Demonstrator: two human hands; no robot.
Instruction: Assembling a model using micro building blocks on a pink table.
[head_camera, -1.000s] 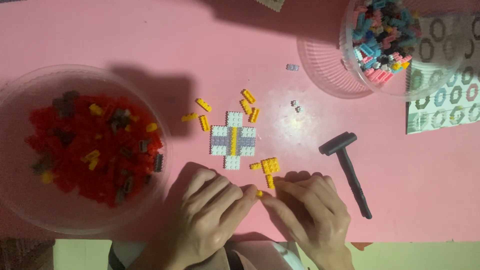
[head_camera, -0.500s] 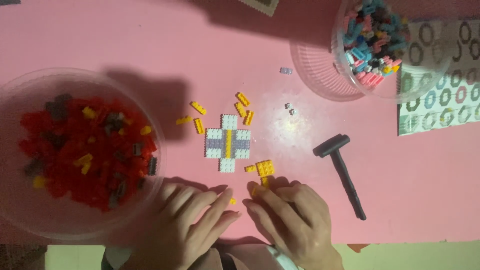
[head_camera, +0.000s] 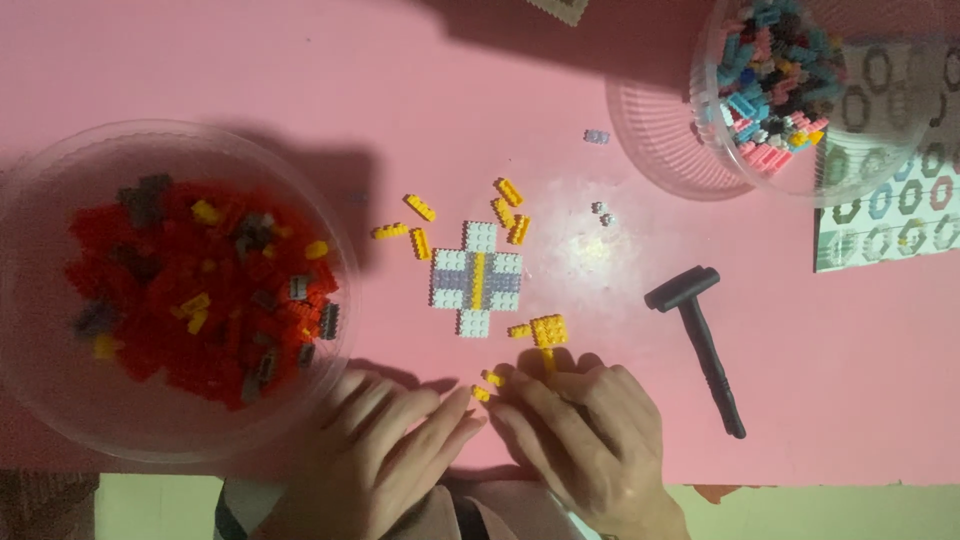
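Note:
Both my hands rest on the pink table (head_camera: 300, 80) near its front edge. My left hand (head_camera: 385, 450) and my right hand (head_camera: 590, 440) meet fingertip to fingertip over tiny yellow bricks (head_camera: 487, 385). A small yellow assembly (head_camera: 547, 332) lies just beyond my right fingers. Further out sits a cross-shaped plate of white and lilac bricks with a yellow stripe (head_camera: 476, 279). Loose yellow bricks (head_camera: 420, 208) are scattered around it. Whether either hand pinches a brick is hidden by the fingers.
A large clear bowl (head_camera: 40, 400) of mostly red bricks stands at the left. A clear bowl (head_camera: 660, 150) with mixed-colour bricks stands at the far right, beside a printed sheet (head_camera: 890, 215). A small black hammer-shaped tool (head_camera: 700, 330) lies right of my right hand.
My hands have stayed together at the front edge, fingers shifting slightly over the small yellow bricks. The view has shifted a little.

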